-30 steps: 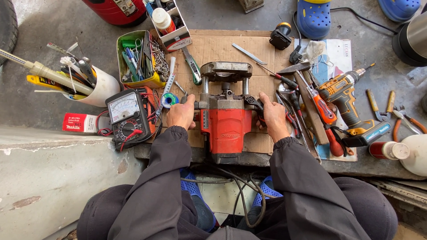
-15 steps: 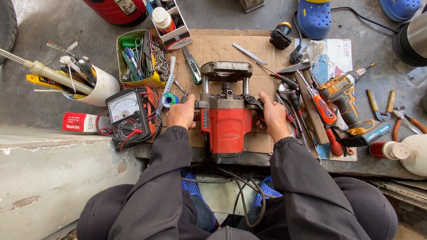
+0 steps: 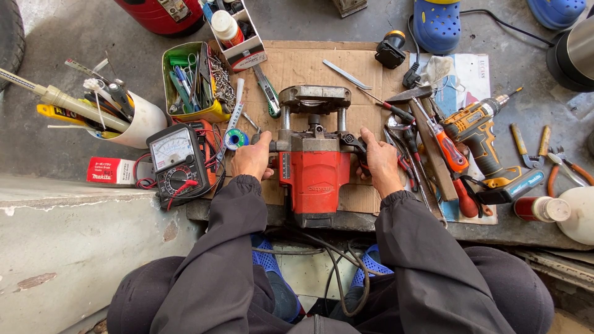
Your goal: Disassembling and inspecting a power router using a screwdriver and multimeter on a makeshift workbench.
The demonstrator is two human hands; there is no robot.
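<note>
A red plunge router (image 3: 314,176) lies on its side on a sheet of cardboard (image 3: 309,68), its grey metal base (image 3: 312,98) pointing away from me. My left hand (image 3: 252,156) grips the router's left handle. My right hand (image 3: 378,159) grips its right handle. The router's black cord (image 3: 337,263) trails down between my knees.
Left of the router lie an analog multimeter (image 3: 176,166), a yellow tin of small tools (image 3: 192,83) and a white cup of tools (image 3: 127,117). On the right are pliers, screwdrivers (image 3: 448,151), an orange cordless drill (image 3: 479,133) and a white bottle (image 3: 572,213). Blue clogs (image 3: 436,25) sit beyond.
</note>
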